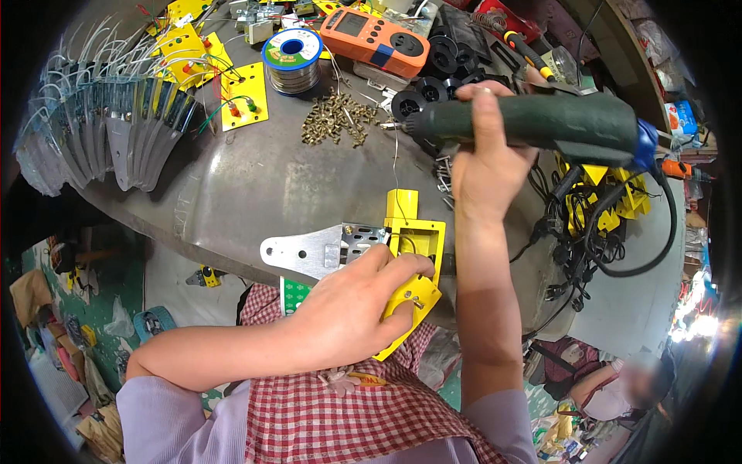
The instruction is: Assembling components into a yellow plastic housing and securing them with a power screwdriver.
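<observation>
A grey worktop (255,193) spread across the view, its near edge just in front of the person. At its far left stood a fanned row of metal plates (124,147) in clear wrapping, thin white wires bristling from the top. The right hand (491,166) was wrapped around a dark green power screwdriver (572,120) — that grip closed firmly about the body, the thumb across it — with the tip pointing left, beside the screws in the view. Black cords (560,247) lay tangled at the right.

A yellow box (421,292) sat at the near edge of the worktop, its open side up. The left hand (348,305) lay over it, the grip pinching the near part, fingers bent into the opening and thumb lower down. A silver bracket (305,252) stuck out to the left of the box, its wide end at the box's side.

Farther back were an orange meter (375,42), a reel of solder wire (293,73) and a yellow panel (246,97) with red and green parts. Smallest of all — a loose heap of brass-coloured screws (338,120), just in front of the reel.
</observation>
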`<state>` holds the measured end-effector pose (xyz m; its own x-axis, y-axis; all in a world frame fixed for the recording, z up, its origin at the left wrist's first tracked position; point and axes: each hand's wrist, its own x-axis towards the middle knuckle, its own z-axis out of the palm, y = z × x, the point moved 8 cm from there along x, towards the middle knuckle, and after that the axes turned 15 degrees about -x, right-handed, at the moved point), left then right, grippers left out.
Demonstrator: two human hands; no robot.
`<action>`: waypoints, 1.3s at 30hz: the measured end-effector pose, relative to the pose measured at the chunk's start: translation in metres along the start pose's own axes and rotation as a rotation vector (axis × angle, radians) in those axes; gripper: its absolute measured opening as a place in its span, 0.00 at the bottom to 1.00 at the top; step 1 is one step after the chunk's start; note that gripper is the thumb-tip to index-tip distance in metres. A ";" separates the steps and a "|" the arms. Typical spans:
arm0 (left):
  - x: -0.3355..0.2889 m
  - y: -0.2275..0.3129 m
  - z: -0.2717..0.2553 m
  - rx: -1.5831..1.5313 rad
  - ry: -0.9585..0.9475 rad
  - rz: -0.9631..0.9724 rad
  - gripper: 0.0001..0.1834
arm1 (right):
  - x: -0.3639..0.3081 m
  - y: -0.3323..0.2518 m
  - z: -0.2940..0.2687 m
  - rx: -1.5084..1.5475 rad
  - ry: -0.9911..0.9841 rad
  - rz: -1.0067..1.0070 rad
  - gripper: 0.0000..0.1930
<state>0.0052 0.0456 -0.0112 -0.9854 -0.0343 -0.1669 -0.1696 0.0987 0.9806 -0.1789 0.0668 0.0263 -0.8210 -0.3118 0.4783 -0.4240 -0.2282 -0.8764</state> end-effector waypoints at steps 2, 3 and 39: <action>0.000 0.001 -0.001 0.001 -0.018 0.010 0.24 | -0.002 -0.018 -0.009 0.041 0.026 -0.010 0.31; 0.000 0.003 -0.001 0.032 -0.020 0.016 0.24 | -0.003 -0.027 -0.017 0.053 0.015 -0.038 0.31; 0.007 0.077 0.023 0.517 -0.225 0.370 0.27 | -0.100 -0.131 -0.134 0.446 -0.041 -0.180 0.44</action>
<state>-0.0151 0.0762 0.0610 -0.9502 0.2958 0.0980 0.2485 0.5295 0.8111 -0.0927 0.2511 0.0856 -0.7297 -0.2654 0.6301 -0.3454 -0.6523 -0.6747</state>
